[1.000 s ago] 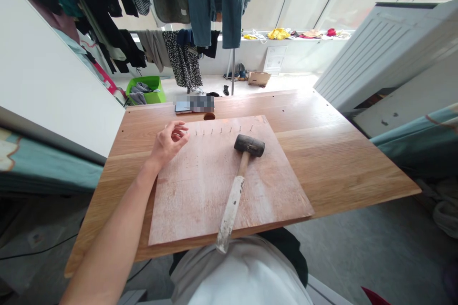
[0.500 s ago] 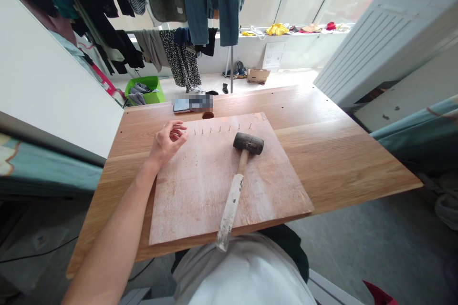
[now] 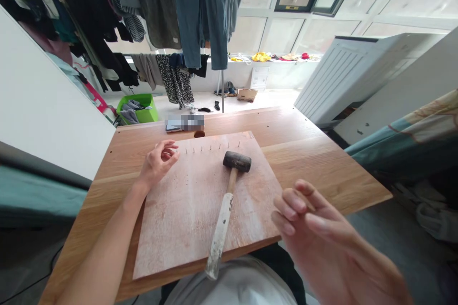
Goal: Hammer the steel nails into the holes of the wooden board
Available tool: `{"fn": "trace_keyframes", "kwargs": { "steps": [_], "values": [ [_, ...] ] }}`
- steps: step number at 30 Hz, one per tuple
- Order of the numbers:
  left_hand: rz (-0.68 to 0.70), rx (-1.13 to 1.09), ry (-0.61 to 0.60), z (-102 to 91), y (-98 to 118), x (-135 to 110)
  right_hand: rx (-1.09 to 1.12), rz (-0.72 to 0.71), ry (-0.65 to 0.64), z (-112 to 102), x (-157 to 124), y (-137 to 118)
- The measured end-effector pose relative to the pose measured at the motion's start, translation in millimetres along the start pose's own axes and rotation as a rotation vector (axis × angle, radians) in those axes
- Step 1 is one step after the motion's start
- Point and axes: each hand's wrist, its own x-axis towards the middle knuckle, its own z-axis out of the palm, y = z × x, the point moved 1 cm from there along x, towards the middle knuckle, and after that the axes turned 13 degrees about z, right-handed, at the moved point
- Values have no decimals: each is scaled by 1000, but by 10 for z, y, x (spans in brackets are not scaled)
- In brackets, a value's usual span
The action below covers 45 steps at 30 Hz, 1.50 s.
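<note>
My left hand (image 3: pixel 160 159) rests at the far left corner of a reddish plywood board (image 3: pixel 168 228), its fingers loosely curled with a gap to the thumb and nothing visible in it. Beside its fingertips begins a row of several thin nails (image 3: pixel 202 148), standing upright along the board's far edge. Raised over the board's near right corner, my right hand (image 3: pixel 315 228) has thumb and forefinger pinched together; what they hold, if anything, is too small to make out. Between the hands a mallet (image 3: pixel 229 186) with a black head lies on the board, its white-worn handle overhanging the near edge.
The board lies on a wooden table (image 3: pixel 304 152). A phone (image 3: pixel 175 125) and a small round brown object (image 3: pixel 199 134) are at its far edge. Beyond stand a green basket (image 3: pixel 145 113) and hanging clothes (image 3: pixel 182 14). A white ribbed cabinet (image 3: pixel 332 76) is at the right.
My right hand has come into view at the lower right. The camera view has tilted up slightly; my left hand, the mallet and the nails keep their places on the board.
</note>
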Motion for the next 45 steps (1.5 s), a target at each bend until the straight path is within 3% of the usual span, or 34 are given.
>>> {"fn": "trace_keyframes", "kwargs": {
  "steps": [3, 6, 27, 33, 37, 39, 45],
  "values": [
    [0, 8, 0, -6, 15, 7, 44, 34, -78, 194, 46, 35],
    [-8, 8, 0, -7, 34, 14, 84, 37, -114, 252, -10, 95],
    [-11, 28, -18, -23, -12, 16, 107, 23, -91, 180, -45, 172],
    [-17, 31, -20, -21, -32, 10, 280, 65, -45, -188, 17, 171],
    [-20, 29, -27, -22, -1, 10, 451, 130, 234, -527, 3, 113],
    [-20, 33, -27, -25, 34, 14, 465, 145, 292, -648, -11, 130],
    [11, 134, 34, -99, 186, -3, 341, 35, 215, -878, 84, 336]
  ]
}}
